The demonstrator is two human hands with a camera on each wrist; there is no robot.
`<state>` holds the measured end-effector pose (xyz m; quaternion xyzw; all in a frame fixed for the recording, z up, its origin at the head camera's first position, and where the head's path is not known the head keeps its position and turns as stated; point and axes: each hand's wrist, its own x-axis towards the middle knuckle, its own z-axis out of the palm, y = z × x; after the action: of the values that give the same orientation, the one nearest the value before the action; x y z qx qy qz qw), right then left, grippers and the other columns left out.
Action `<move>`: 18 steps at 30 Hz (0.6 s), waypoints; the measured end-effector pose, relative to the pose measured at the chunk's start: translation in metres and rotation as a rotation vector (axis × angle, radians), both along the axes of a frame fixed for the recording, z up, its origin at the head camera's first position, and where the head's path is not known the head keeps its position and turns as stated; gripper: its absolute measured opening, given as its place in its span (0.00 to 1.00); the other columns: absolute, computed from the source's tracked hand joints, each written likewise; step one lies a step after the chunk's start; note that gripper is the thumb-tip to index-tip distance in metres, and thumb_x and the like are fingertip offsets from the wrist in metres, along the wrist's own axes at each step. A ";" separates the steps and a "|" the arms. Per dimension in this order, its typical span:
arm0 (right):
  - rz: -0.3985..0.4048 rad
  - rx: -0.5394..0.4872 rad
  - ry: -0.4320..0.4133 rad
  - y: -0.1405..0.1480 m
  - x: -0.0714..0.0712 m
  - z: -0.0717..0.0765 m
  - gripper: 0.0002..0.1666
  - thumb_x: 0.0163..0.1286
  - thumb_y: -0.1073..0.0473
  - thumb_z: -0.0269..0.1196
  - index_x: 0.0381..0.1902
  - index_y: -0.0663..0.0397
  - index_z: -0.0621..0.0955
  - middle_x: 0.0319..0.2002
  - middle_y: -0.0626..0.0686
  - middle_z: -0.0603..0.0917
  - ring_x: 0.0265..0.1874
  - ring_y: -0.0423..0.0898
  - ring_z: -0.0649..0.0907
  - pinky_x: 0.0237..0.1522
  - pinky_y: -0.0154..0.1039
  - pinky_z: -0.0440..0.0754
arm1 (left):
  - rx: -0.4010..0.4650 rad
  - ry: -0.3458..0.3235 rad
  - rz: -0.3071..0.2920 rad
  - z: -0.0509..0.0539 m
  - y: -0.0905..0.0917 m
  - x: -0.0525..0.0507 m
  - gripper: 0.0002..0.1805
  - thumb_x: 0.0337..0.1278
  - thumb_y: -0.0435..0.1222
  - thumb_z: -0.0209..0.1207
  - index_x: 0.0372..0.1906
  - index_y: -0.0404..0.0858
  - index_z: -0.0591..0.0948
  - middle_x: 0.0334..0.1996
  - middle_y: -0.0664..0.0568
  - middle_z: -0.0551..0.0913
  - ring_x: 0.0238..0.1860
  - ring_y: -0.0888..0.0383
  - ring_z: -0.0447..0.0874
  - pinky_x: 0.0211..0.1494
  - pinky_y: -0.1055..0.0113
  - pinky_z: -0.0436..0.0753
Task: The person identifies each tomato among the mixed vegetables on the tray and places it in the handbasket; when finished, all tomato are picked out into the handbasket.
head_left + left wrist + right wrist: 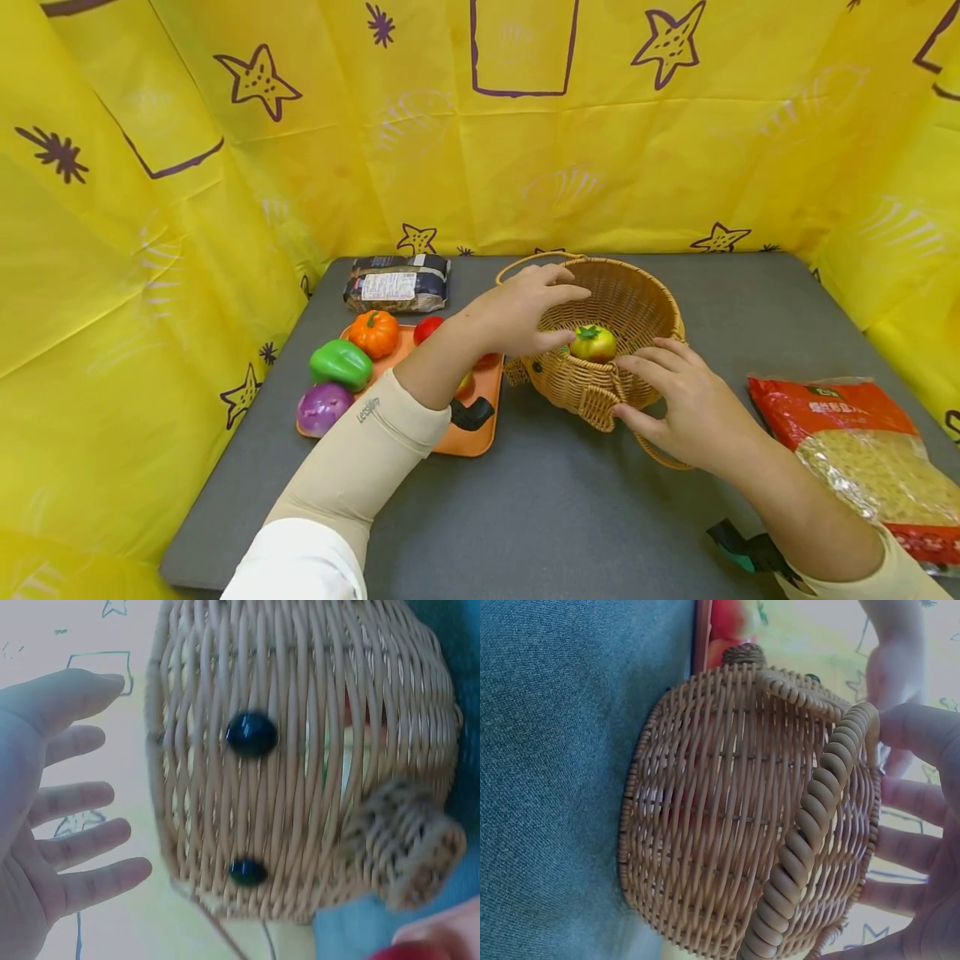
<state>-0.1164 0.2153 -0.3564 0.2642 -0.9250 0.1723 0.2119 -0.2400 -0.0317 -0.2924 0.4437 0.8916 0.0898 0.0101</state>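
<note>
A wicker pig-shaped basket stands on the table, with a yellow-green toy fruit with a green leafy top inside. My left hand is over the basket's left side, fingers spread; in the left wrist view the hand is apart from the wicker face and its dark eyes. At the right side, my right hand has its fingers along the rim and its thumb near an ear. In the right wrist view, its thumb is beside the wrapped handle; whether it touches is unclear.
Left of the basket is an orange tray, partly behind my left arm, with a toy pumpkin, green pepper, purple vegetable and red pieces. A dark food packet lies behind it. A red pasta bag lies right.
</note>
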 end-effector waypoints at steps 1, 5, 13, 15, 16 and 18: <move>-0.001 0.000 -0.002 0.000 0.000 0.000 0.33 0.51 0.50 0.79 0.55 0.52 0.85 0.50 0.57 0.86 0.60 0.65 0.76 0.60 0.68 0.74 | 0.011 -0.001 0.008 0.000 -0.004 0.000 0.34 0.69 0.54 0.59 0.76 0.53 0.69 0.74 0.49 0.66 0.73 0.49 0.64 0.73 0.55 0.69; -0.006 -0.002 -0.010 0.000 0.000 0.000 0.32 0.52 0.50 0.79 0.55 0.52 0.85 0.50 0.56 0.86 0.60 0.65 0.76 0.59 0.68 0.75 | 0.046 -0.020 0.047 0.000 -0.022 -0.002 0.35 0.68 0.54 0.61 0.77 0.51 0.69 0.74 0.47 0.66 0.74 0.47 0.63 0.74 0.52 0.68; -0.002 -0.010 -0.002 0.001 0.000 0.000 0.32 0.51 0.50 0.79 0.55 0.52 0.85 0.50 0.56 0.86 0.60 0.64 0.76 0.60 0.67 0.74 | 0.007 -0.084 0.116 -0.012 -0.051 -0.003 0.39 0.65 0.55 0.63 0.78 0.50 0.67 0.74 0.47 0.66 0.73 0.44 0.65 0.75 0.51 0.68; 0.000 -0.010 -0.001 0.001 0.000 0.000 0.32 0.51 0.50 0.79 0.55 0.52 0.85 0.50 0.57 0.86 0.60 0.64 0.76 0.61 0.67 0.74 | -0.002 -0.099 0.137 -0.016 -0.057 -0.002 0.39 0.64 0.55 0.64 0.77 0.50 0.68 0.73 0.48 0.67 0.72 0.45 0.66 0.74 0.51 0.69; 0.000 -0.010 -0.001 0.001 0.000 0.000 0.32 0.51 0.50 0.79 0.55 0.52 0.85 0.50 0.57 0.86 0.60 0.64 0.76 0.61 0.67 0.74 | -0.009 -0.106 0.149 -0.019 -0.061 -0.001 0.39 0.63 0.55 0.64 0.77 0.50 0.68 0.72 0.48 0.67 0.71 0.45 0.66 0.73 0.51 0.70; 0.001 -0.009 -0.004 0.001 0.000 0.000 0.32 0.52 0.50 0.79 0.55 0.53 0.85 0.50 0.57 0.86 0.60 0.65 0.76 0.61 0.66 0.73 | -0.022 -0.126 0.173 -0.023 -0.068 0.001 0.39 0.62 0.54 0.65 0.76 0.49 0.70 0.71 0.48 0.68 0.70 0.45 0.67 0.73 0.50 0.70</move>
<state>-0.1167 0.2159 -0.3561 0.2632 -0.9245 0.1772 0.2113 -0.2390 -0.1001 -0.3158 0.3584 0.9251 0.1085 0.0632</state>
